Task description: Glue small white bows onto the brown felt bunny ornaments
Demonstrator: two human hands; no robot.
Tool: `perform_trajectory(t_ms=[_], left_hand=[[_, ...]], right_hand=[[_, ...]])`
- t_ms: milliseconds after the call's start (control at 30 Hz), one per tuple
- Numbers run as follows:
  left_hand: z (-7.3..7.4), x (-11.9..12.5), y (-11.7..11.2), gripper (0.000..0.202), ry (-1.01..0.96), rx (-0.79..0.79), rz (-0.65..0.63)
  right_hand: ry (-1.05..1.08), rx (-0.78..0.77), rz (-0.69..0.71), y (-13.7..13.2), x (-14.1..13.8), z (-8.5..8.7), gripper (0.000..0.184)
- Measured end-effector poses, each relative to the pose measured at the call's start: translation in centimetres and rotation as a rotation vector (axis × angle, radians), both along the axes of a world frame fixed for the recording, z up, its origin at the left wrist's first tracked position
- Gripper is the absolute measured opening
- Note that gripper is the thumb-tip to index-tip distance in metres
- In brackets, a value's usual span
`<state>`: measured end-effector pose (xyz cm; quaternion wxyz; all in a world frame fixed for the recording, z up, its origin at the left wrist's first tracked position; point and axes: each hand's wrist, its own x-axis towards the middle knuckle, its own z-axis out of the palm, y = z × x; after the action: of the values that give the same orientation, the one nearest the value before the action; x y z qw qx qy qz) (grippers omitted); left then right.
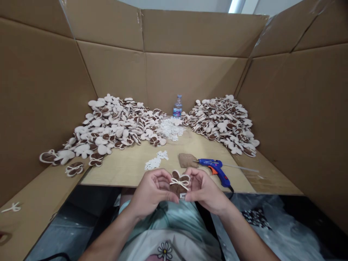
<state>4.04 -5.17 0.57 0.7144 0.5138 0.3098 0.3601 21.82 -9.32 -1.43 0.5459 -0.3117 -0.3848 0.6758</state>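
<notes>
Between my two hands is a brown felt bunny-shaped ornament (176, 187) with a cream edge, a cream string bow across it and a small white label at its lower right. My left hand (157, 188) grips its left side, thumb along the bottom. On the other side, my right hand (202, 186) pinches the right edge, its thumb by the label. Just beyond my hands lie small white cut-out pieces (153, 163). A blue hot glue gun (216, 168) rests on the table near my right hand, its nozzle over a brown pad (187, 160).
Big heaps of felt ornaments sit at back left (114, 123) and back right (225, 121). A water bottle (177, 108) stands behind a pile of white pieces (172, 129). Cardboard walls (195, 72) enclose the table. A loose string bow (12, 207) lies far left.
</notes>
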Motion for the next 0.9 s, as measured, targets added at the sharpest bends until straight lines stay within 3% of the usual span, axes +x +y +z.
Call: perform_trajectory(t_ms=[167, 367, 467, 500, 600, 700, 733, 833, 900], left_hand=[[-0.4, -0.1, 0.1, 0.044, -0.012, -0.015, -0.009], [-0.5, -0.2, 0.3, 0.046, -0.036, -0.069, 0.005], [-0.4, -0.3, 0.5, 0.045, -0.065, -0.093, -0.006], [-0.4, -0.3, 0.6, 0.044, -0.071, -0.097, -0.006], [-0.5, -0.4, 0.7, 0.042, -0.086, -0.108, -0.002], [-0.7, -0.4, 0.9, 0.040, -0.096, -0.117, 0.001], [-0.7, -0.4, 0.9, 0.040, -0.100, -0.118, 0.005], [-0.7, -0.2, 0.8, 0.041, -0.105, -0.110, 0.027], [-0.7, 0.0, 0.7, 0.042, -0.104, -0.104, 0.031]], right_hand=[[-0.008, 0.010, -0.056, 0.1, -0.3, 0.2, 0.042], [-0.010, 0.024, -0.010, 0.3, 0.9, 0.8, 0.047], [-0.109, 0.058, -0.128, 0.4, 1.6, 1.2, 0.026], [-0.138, 0.080, -0.189, 0.4, 1.7, 1.2, 0.026], [-0.189, 0.152, -0.360, 0.7, 1.8, 1.0, 0.052], [-0.218, 0.184, -0.434, 0.8, 1.7, 0.7, 0.032], [-0.220, 0.202, -0.425, 0.7, 1.6, 0.6, 0.027], [-0.210, 0.258, -0.313, 0.2, 1.0, 0.5, 0.051], [-0.200, 0.258, -0.240, -0.1, 0.3, 0.4, 0.057]])
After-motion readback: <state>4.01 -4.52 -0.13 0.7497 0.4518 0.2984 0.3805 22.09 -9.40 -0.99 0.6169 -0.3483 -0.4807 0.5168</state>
